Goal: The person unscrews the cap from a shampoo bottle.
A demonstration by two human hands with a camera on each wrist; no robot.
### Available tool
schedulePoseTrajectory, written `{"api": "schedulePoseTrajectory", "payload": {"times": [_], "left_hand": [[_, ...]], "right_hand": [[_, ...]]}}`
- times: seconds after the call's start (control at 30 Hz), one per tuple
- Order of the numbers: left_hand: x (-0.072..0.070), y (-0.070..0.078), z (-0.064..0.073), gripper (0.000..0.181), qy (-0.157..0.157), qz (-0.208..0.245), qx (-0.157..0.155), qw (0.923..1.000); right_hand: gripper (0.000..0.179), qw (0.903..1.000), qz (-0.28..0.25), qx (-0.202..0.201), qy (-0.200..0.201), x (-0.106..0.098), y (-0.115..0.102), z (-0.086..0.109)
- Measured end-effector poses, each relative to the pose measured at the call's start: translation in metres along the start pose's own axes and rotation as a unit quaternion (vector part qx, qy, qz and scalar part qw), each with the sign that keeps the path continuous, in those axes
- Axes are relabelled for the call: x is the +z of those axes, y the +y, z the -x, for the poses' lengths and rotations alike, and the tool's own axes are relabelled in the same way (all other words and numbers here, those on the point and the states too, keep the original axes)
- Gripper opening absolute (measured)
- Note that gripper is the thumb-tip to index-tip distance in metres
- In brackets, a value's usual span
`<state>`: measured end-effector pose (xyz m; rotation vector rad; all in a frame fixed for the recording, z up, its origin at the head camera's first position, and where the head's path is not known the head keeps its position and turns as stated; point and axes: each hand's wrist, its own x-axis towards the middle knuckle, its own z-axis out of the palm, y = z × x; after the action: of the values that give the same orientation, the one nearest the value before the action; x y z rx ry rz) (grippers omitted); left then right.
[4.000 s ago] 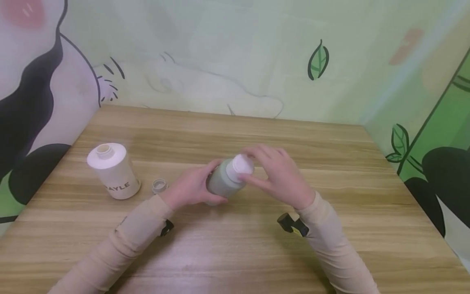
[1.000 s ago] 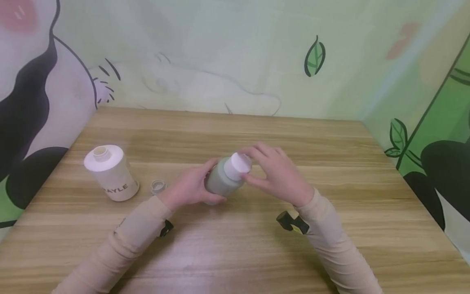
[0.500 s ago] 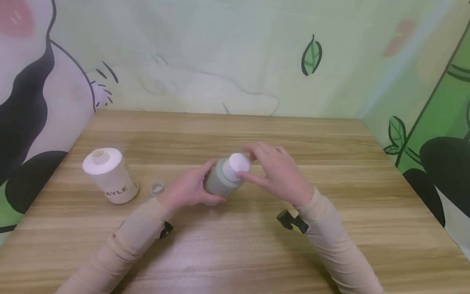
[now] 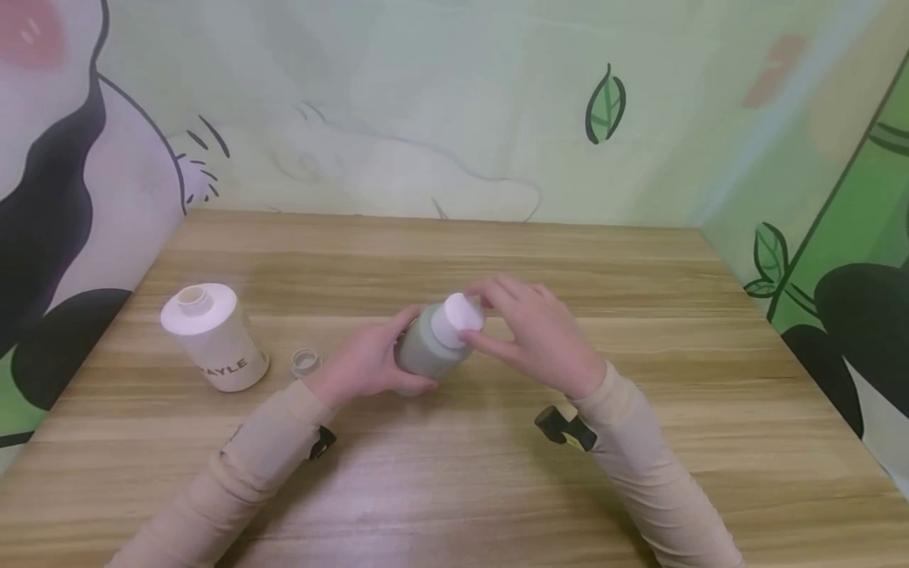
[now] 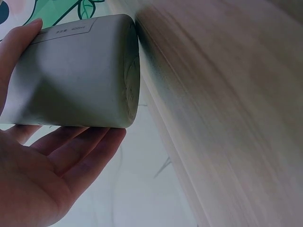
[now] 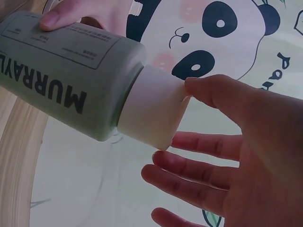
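My left hand (image 4: 369, 359) grips a pale green bottle (image 5: 75, 71) round its body, thumb on one side and fingers on the other. The bottle tilts toward the right above the table, and black "MURRAYL" lettering shows in the right wrist view. A white cap (image 6: 152, 108) sits on its upper end. My right hand (image 4: 543, 335) holds the cap at its outer edge between thumb and index fingertip, while the other fingers spread apart below it. Left of the hands, a white bottle (image 4: 216, 343) stands upright with its neck uncovered.
A small grey ring-shaped cap (image 4: 306, 362) lies between the white bottle and my left sleeve. The wooden table (image 4: 440, 489) runs back to a wall (image 4: 398, 95) painted with a panda and leaves. Black wrist cameras (image 4: 566, 430) hang under both forearms.
My right fingertips shift slightly about the cap's edge, lifting half a second ago and now back closer to it. The left hand and the green bottle stay nearly still. The head view shifts slightly.
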<state>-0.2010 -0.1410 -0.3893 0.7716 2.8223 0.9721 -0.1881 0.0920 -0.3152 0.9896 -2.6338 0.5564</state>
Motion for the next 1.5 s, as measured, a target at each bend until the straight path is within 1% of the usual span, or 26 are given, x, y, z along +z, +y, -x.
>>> {"api": "schedulePoseTrajectory", "payload": {"times": [0.23, 0.33, 0.4, 0.5, 0.6, 0.67, 0.83, 1.07, 1.3, 1.4, 1.5], "left_hand": [[0.0007, -0.0008, -0.0012, 0.093, 0.002, 0.006, 0.001, 1.0000], [0.0015, -0.0025, -0.0016, 0.093, 0.001, 0.008, -0.002, 1.0000], [0.0019, -0.0033, -0.0017, 0.094, -0.001, 0.010, -0.005, 0.9999], [0.0021, -0.0033, -0.0015, 0.095, -0.001, 0.010, -0.005, 0.9999], [0.0018, -0.0024, -0.0012, 0.095, 0.001, 0.009, -0.001, 1.0000], [0.0015, -0.0023, -0.0010, 0.094, 0.002, 0.007, 0.002, 1.0000], [0.0010, -0.0027, -0.0008, 0.093, 0.002, 0.006, 0.004, 1.0000], [0.0000, -0.0015, -0.0007, 0.094, -0.004, 0.013, -0.005, 0.9999], [-0.0003, -0.0012, -0.0010, 0.094, -0.003, 0.015, -0.005, 0.9999], [-0.0003, -0.0010, -0.0007, 0.094, 0.000, 0.011, -0.003, 0.9999], [0.0002, -0.0011, -0.0002, 0.094, 0.002, 0.004, -0.004, 1.0000]], "right_hand": [[0.042, 0.9996, 0.006, -0.028, 0.003, -0.0008, 0.0023, 0.0010], [0.043, 0.9996, 0.004, -0.029, -0.002, -0.0013, 0.0028, 0.0012], [0.044, 0.9997, -0.001, -0.022, -0.008, -0.0020, 0.0026, 0.0013], [0.044, 0.9998, -0.008, 0.002, -0.020, -0.0020, 0.0020, 0.0009], [0.043, 0.9995, -0.012, 0.019, -0.023, -0.0017, 0.0008, 0.0001], [0.042, 0.9994, -0.011, 0.023, -0.022, -0.0011, 0.0004, -0.0001], [0.041, 0.9997, -0.007, 0.016, -0.014, -0.0006, -0.0004, 0.0000], [0.042, 0.9999, 0.008, -0.012, -0.004, -0.0005, 0.0002, 0.0005], [0.045, 0.9995, 0.010, -0.027, -0.009, -0.0019, 0.0012, 0.0008], [0.051, 0.9997, 0.002, -0.016, -0.020, -0.0024, 0.0018, 0.0008], [0.058, 0.9995, -0.012, 0.006, -0.029, -0.0029, 0.0019, 0.0007]]}}
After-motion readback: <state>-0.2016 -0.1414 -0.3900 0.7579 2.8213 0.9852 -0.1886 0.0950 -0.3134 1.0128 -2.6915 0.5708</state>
